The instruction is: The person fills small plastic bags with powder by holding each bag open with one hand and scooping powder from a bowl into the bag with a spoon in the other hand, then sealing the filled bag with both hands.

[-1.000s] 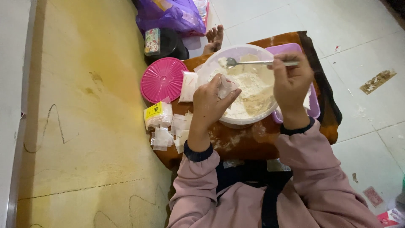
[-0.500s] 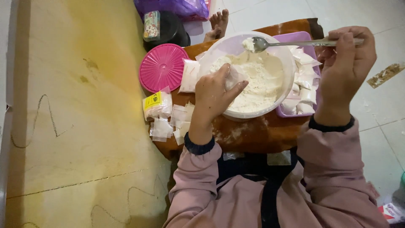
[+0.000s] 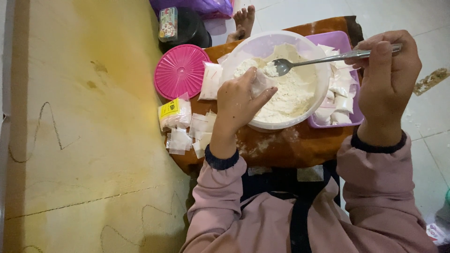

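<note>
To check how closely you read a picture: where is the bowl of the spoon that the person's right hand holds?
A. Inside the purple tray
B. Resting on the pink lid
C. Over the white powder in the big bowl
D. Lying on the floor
C: the right hand holds the spoon, whose tip carries powder over the white powder in the big bowl.

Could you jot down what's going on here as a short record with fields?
Left hand: holds a small clear bag over the bowl
Right hand: holds a metal spoon carrying white powder
Bowl: white, part full of powder
Tray: purple, holds filled bags
Lid: pink, round, left of the bowl
Empty bags: piled near the lid
</note>
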